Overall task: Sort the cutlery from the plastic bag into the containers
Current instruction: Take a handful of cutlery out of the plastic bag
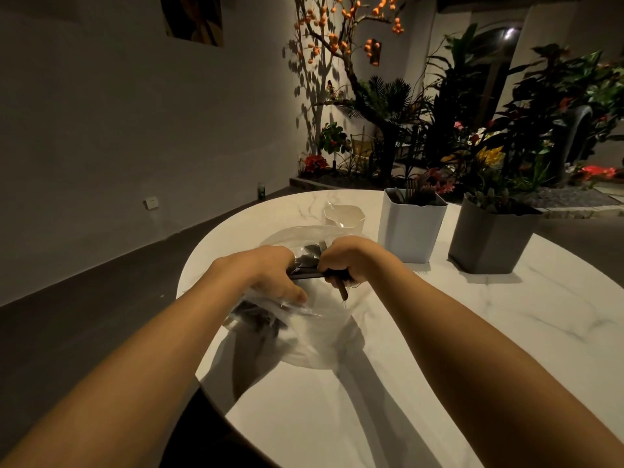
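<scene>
A clear plastic bag (310, 336) lies crumpled on the white marble table (439, 349), with dark cutlery (309, 260) showing at its mouth and more inside it at the left. My left hand (270, 275) grips the bag's edge together with dark cutlery handles. My right hand (347, 260) is curled round a bundle of dark handles, one end sticking out below the fist. Beyond stand a cream container (344, 216), a white container (410, 228) with fork tips showing, and a grey container (489, 241) holding several pieces.
The three containers stand in a row at the table's far side, right of the bag. The table's curved edge runs close on the left. Plants and flowers fill the background behind the table.
</scene>
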Demonstrator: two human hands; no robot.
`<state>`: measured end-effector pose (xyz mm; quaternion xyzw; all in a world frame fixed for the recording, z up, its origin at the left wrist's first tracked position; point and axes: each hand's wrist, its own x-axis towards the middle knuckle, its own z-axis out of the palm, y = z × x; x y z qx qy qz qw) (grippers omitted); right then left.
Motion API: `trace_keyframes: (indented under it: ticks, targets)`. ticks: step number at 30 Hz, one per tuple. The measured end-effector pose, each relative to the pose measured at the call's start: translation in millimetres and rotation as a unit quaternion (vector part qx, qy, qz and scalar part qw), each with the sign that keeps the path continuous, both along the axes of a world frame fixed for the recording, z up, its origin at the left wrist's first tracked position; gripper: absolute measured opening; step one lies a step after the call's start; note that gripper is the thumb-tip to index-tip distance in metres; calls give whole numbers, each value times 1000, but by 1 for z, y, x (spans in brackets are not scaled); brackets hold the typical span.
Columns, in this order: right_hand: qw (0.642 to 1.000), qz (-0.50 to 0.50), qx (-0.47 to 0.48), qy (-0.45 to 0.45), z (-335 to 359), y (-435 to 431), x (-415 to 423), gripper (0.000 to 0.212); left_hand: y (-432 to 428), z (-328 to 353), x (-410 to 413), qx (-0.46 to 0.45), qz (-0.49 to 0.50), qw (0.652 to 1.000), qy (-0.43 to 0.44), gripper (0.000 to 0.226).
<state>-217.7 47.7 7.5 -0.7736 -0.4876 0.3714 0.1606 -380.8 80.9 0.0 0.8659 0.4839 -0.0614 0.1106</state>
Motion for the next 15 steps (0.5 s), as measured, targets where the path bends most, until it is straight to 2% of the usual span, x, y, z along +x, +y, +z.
trace_keyframes:
  ticks: [2, 7, 9, 11, 15]
  targets:
    - [1000, -7, -6, 5, 2, -1, 0, 12, -4, 2, 3, 16, -4, 1000, 2, 53]
    - [1000, -16, -8, 7, 7, -2, 5, 19, -19, 13, 7, 50, -3, 999, -10, 62]
    - [1000, -18, -10, 12, 11, -3, 7, 22, -22, 18, 9, 38, -15, 999, -15, 49]
    - [1000, -7, -16, 5, 14, -3, 7, 24, -26, 23, 13, -4, -38, 999, -20, 38]
    - [1000, 9, -6, -18, 17, -1, 8, 17, -47, 28, 27, -145, -111, 983, -27, 43]
